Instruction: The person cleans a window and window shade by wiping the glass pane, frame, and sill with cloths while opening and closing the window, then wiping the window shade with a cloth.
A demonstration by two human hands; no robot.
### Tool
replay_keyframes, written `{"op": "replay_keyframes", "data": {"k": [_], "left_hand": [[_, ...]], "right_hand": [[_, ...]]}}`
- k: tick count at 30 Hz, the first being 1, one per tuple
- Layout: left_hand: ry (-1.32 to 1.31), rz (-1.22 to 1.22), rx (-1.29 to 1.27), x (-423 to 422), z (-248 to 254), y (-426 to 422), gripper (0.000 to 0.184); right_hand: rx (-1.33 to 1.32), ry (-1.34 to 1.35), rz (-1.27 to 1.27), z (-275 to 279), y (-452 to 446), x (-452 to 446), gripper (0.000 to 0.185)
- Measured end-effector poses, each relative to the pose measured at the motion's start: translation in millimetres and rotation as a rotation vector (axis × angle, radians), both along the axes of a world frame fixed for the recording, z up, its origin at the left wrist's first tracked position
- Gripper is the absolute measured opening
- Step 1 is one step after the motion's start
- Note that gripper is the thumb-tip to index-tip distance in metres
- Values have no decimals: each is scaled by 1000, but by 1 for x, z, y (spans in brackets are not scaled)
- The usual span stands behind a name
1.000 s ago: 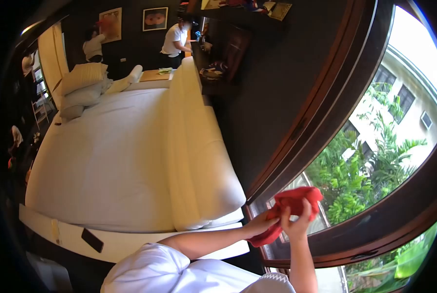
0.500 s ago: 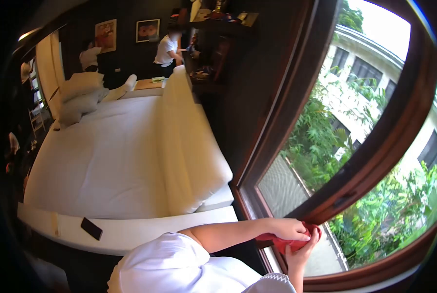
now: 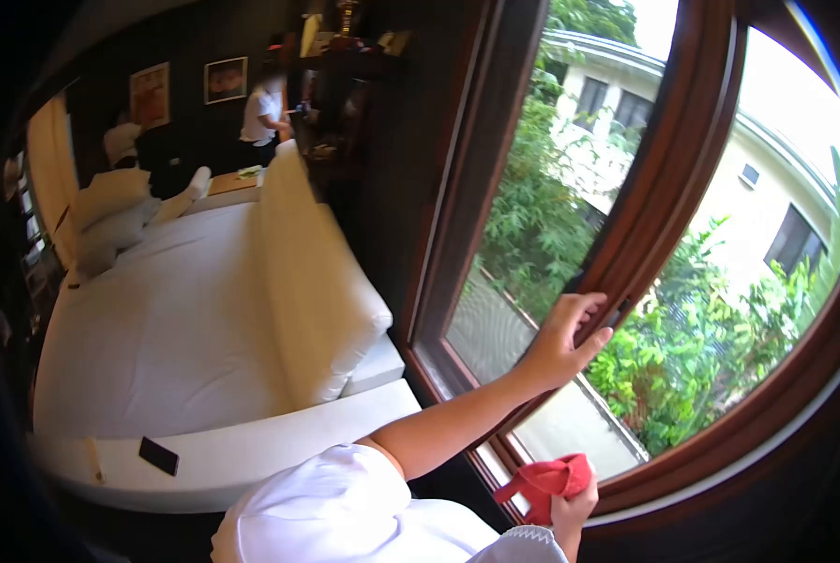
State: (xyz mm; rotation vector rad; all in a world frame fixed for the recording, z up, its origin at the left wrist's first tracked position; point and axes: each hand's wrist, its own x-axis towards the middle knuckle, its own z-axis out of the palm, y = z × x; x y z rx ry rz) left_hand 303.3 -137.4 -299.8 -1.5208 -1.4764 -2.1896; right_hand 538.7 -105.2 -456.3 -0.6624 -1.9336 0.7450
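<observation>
My left hand (image 3: 566, 340) is at the upright brown wooden window frame (image 3: 647, 220), its fingers curled against the edge and its thumb sticking out to the side. Lower down, near the sill, my right hand (image 3: 575, 502) grips a bunched red cloth (image 3: 544, 483). One strip of the cloth hangs out to the left. Part of the right hand is hidden behind the cloth.
To the left lies a bed with a white mattress (image 3: 176, 328), and a long cushion (image 3: 312, 291) stands along its side. A dark phone (image 3: 159, 456) rests on the white ledge (image 3: 279, 450). Two people (image 3: 265, 113) are at the far wall, near shelves (image 3: 345, 66).
My left hand has left the red cloth and moved up to the window frame. My right hand keeps the cloth and is lower. The view has turned right.
</observation>
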Motion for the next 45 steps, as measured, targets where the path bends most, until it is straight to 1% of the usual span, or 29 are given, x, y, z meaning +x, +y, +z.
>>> {"op": "replay_keyframes", "data": {"k": [1, 2, 5, 6, 9, 11, 13, 17, 20, 23, 26, 28, 31, 33, 34, 35, 37, 39, 42, 45], "left_hand": [[66, 111, 17, 5, -3, 2, 47], [29, 152, 11, 10, -7, 3, 55], [193, 367, 11, 4, -9, 6, 59], [192, 338, -11, 1, -7, 5, 56], [38, 130, 12, -3, -7, 9, 52], [104, 182, 46, -5, -9, 8, 47], [120, 174, 20, -8, -11, 1, 44], [88, 102, -46, -18, -20, -5, 35], [20, 10, -161, -27, -19, -8, 26], [90, 41, -119, -36, -21, -5, 18], [84, 22, -146, -41, -17, -6, 13], [113, 54, -191, -43, -11, -11, 14], [158, 107, -234, -42, -5, -12, 15], [233, 162, -260, -42, -5, -8, 15], [235, 165, -324, -40, 0, -10, 15], [283, 177, -285, -40, -1, -8, 14], [343, 193, -313, -31, 6, -12, 13], [371, 161, -333, -20, 7, -11, 13], [363, 61, -288, 5, 5, -5, 12], [386, -100, -300, 31, 7, 2, 13]], "right_hand": [[41, -21, -5, 0, 1, 0, 51], [30, -14, -1, 3, 1, -2, 50], [25, 33, 3, 20, -7, -12, 50], [34, 33, -18, 23, -8, -14, 51], [14, 89, -23, 25, -8, -21, 52], [3, 89, -16, 20, -4, -24, 51], [-7, 69, 8, 23, -5, -33, 51], [53, 40, 37, 18, -8, -52, 50], [72, 30, 72, 19, -10, -63, 50], [39, 26, 82, 16, -9, -69, 49], [-4, 37, 116, 12, -10, -75, 48], [6, 29, 146, 11, -10, -77, 47], [7, -3, 78, 8, -10, -77, 47], [-7, 33, 122, 15, -14, -79, 45], [8, 19, 132, 12, -11, -78, 44], [10, 3, 109, 22, -18, -77, 44], [-10, -2, 110, 13, -15, -72, 46], [-7, -9, 97, 6, -13, -68, 48], [-22, -8, 81, 6, -13, -60, 48], [-49, -26, 43, 8, -16, -50, 49]]}}
